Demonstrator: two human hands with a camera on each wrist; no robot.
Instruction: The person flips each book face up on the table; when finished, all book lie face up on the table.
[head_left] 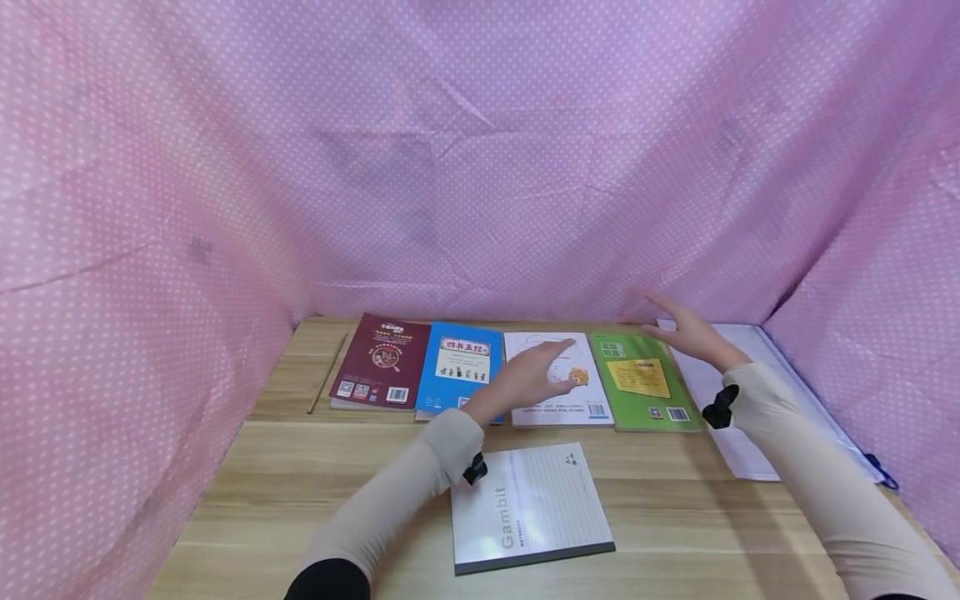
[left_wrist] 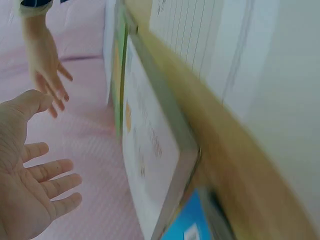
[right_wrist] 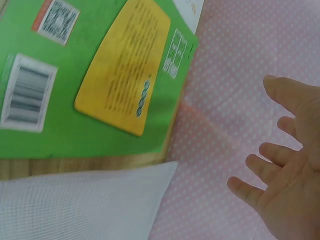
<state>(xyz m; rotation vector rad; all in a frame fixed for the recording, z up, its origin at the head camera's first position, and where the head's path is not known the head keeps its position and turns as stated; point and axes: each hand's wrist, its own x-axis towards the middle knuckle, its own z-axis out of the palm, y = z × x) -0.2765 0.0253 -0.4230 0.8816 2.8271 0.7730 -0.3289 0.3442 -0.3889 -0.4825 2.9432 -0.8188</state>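
Note:
My left hand point(head_left: 528, 377) hovers over the white book point(head_left: 558, 408) with its fingers spread and nothing held. In the left wrist view the palm of that hand point(left_wrist: 25, 180) shows with loose fingers beside the white book point(left_wrist: 150, 145). My right hand point(head_left: 688, 335) is raised above the green book point(head_left: 618, 400) and the white sheet-like item point(head_left: 738, 400) at the right, its fingers apart. The right wrist view has the bare palm point(right_wrist: 290, 165) to the right of the green book point(right_wrist: 55, 95), not touching it. A Gambit notebook point(head_left: 532, 508) lies beneath my left forearm.
A maroon book point(head_left: 382, 367) and a blue book point(head_left: 465, 350) continue the row to the left. Left of them lies a thin gold-coloured stick point(head_left: 327, 373) on the wooden table point(head_left: 285, 500). Pink dotted cloth point(head_left: 480, 167) hangs behind and at both sides.

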